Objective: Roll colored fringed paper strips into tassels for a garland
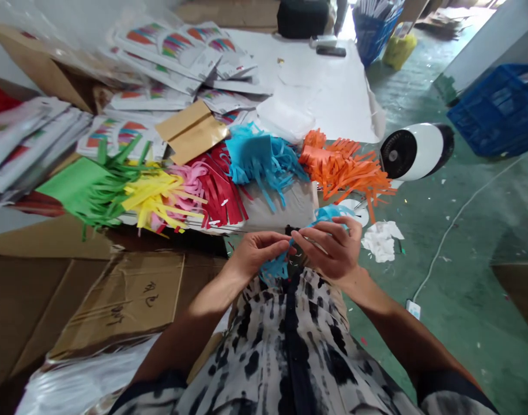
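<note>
A black-and-white patterned garment was seen nearest, and just beyond it a blue fringed paper strip was held in front of the body, clear of the desk edge. It was pinched between thumb and forefinger of the left hand. The right hand was half curled, its fingertips brought close to that pinch; its thumb was hidden, so how firmly it was closed could not be told. To the left, the near room was taken up by a cardboard box; to the right, open floor was left, crossed by a white cable. The front edge of the desk was lined with fringed bundles: green, yellow, pink, red, blue and orange. Green and yellow ends were draped over that edge. A white fan was seen just right of the orange. Behind the bundles, the left side was crowded by printed packs, while bare room was left toward the right edge, with a blue crate standing beyond it on the floor
</note>
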Motion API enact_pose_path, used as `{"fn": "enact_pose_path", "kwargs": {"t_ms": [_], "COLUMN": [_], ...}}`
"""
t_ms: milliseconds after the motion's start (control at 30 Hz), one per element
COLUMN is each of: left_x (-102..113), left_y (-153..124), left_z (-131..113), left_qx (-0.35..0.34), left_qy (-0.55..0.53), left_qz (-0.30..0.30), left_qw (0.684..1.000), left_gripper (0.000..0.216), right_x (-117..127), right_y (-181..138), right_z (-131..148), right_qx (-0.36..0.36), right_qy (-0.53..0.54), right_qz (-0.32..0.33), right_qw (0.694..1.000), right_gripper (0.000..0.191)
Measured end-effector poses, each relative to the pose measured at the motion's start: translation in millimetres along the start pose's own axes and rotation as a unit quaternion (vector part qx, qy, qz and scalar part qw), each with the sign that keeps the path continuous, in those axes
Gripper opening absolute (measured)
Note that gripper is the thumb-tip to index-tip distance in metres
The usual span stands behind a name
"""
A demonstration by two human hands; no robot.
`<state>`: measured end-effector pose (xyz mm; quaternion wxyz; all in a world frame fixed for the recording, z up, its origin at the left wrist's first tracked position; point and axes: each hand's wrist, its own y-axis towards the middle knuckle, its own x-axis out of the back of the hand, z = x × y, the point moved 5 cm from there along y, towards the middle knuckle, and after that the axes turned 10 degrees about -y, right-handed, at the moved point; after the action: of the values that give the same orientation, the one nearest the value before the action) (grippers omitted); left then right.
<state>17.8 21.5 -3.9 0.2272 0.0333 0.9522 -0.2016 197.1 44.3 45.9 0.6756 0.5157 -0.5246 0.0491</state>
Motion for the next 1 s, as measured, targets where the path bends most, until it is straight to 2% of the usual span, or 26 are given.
{"fn": "enact_pose_path", "kwargs": {"t_ms": [100,200,267,333,433,467,533,600,700,800,833,867,933,1000], "left_x": [-5.6,-9.7,-9.4,-6.1,-2.0,-1.1,1.7,7.1,16.9,24.0,26.0,27.8,30.9,31.4], "left_y": [0.5,0.2,1.5,4.0,7.3,9.1,14.8,20.9,26.1,27.5,27.5,27.1,24.7,20.9], "left_z": [-1.0,-1.6,-5.8,-16.5,-38.5,-43.3,-46.5,-46.3,-51.0,-62.9,-67.4,-71.8,-79.4,-84.1], "left_qx": [0.025,0.025,-0.001,-0.068,-0.195,-0.215,-0.206,-0.189,-0.226,-0.263,-0.262,-0.257,-0.246,-0.249], "left_qy": [-0.030,-0.032,-0.006,0.056,0.132,0.131,0.093,0.047,-0.002,-0.056,-0.080,-0.100,-0.108,-0.072], "left_qz": [0.015,0.027,0.023,-0.002,-0.022,-0.015,0.001,-0.015,-0.076,-0.098,-0.094,-0.087,-0.079,-0.077], "left_qw": [0.999,0.999,1.000,0.996,0.971,0.968,0.974,0.981,0.971,0.958,0.957,0.957,0.960,0.963], "left_gripper": [0.038,0.039,0.038,0.034,0.026,0.024,0.024,0.026,0.028,0.032,0.035,0.037,0.039,0.037], "right_x": [2.4,2.8,2.9,1.5,-6.9,-10.2,-15.6,-20.9,-34.5,-50.6,-53.9,-55.0,-49.3,-35.4], "right_y": [2.3,7.5,15.2,25.5,41.0,45.6,54.0,59.2,55.1,39.2,33.1,27.7,22.5,28.9], "right_z": [-2.1,-5.4,-7.0,-9.1,-13.9,-15.0,-16.2,-16.2,-10.3,4.7,9.1,11.8,9.8,0.1], "right_qx": [-0.014,-0.034,-0.055,-0.100,-0.200,-0.226,-0.246,-0.243,-0.235,-0.182,-0.154,-0.126,-0.092,-0.099], "right_qy": [0.004,0.013,0.033,0.088,0.248,0.301,0.371,0.391,0.380,0.326,0.301,0.279,0.252,0.258], "right_qz": [0.012,-0.005,-0.020,-0.015,0.039,0.056,0.069,0.063,0.059,0.120,0.154,0.184,0.221,0.213], "right_qw": [1.000,0.999,0.998,0.991,0.947,0.925,0.893,0.885,0.893,0.920,0.928,0.934,0.937,0.937], "right_gripper": [0.029,0.023,0.017,0.013,0.017,0.017,0.014,0.013,0.028,0.016,0.021,0.023,0.016,0.037]}}
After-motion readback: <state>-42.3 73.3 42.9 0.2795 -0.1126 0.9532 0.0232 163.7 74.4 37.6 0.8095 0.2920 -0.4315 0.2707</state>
